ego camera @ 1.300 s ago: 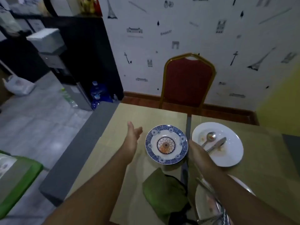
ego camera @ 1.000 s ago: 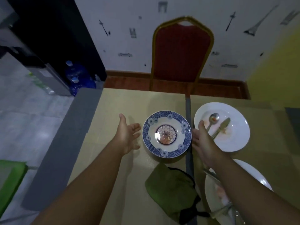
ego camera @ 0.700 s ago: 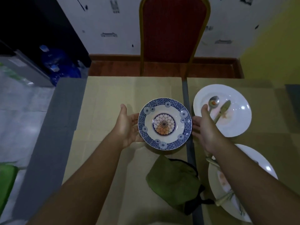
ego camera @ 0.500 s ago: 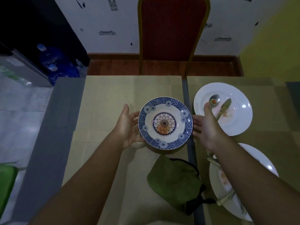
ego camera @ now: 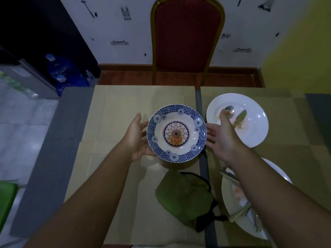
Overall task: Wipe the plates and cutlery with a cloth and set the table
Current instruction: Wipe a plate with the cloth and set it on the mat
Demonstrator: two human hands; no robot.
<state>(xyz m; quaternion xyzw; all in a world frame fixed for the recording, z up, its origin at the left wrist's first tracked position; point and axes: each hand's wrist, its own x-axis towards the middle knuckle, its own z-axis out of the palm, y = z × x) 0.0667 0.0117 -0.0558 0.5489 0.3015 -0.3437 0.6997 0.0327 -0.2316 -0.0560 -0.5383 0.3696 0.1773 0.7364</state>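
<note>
Holding the plate (ego camera: 176,133) just above the surface (ego camera: 59,140), we see its shadow on the mats (ego camera: 116,111) under the near edge.

Left grip (ego camera: 136,140) is at the plate's left rim. The fingers run straight under the rim and are hidden from there. The thumb is straight and stands clear of the rim, so there is no pinch. The plate appears to rest on those fingers.

Right grip (ego camera: 223,140) is at the right rim, spread wide with straight fingers. The tips are at or just under the rim, and we can't tell if they touch. The thumb points up over the far plate (ego camera: 256,133). This grip has hold of nothing.

Plate: round glazed ceramic with a shallow well, level and face up. It has a blue rim band of rosettes and lattice panels, a white ring, and an orange-and-blue flower medallion in the centre.

Cloth (ego camera: 184,197): green and soft, bunched into a lump with black trim. It lies on the surface just nearer us than the plate, apart from both grips.

Far plate: plain white, glossy, round, right of the right grip. It carries a metal spoon (ego camera: 230,110), a blade-shaped utensil (ego camera: 240,119) and orange smears.

Near plate (ego camera: 227,196): also white, partly under the right forearm, with cutlery (ego camera: 240,212) and smears on it.

Surface: grey, covered by tan woven-look mats with a grey strip (ego camera: 198,99) between them. A red padded chair (ego camera: 186,38) with a gold frame stands at the far side.
</note>
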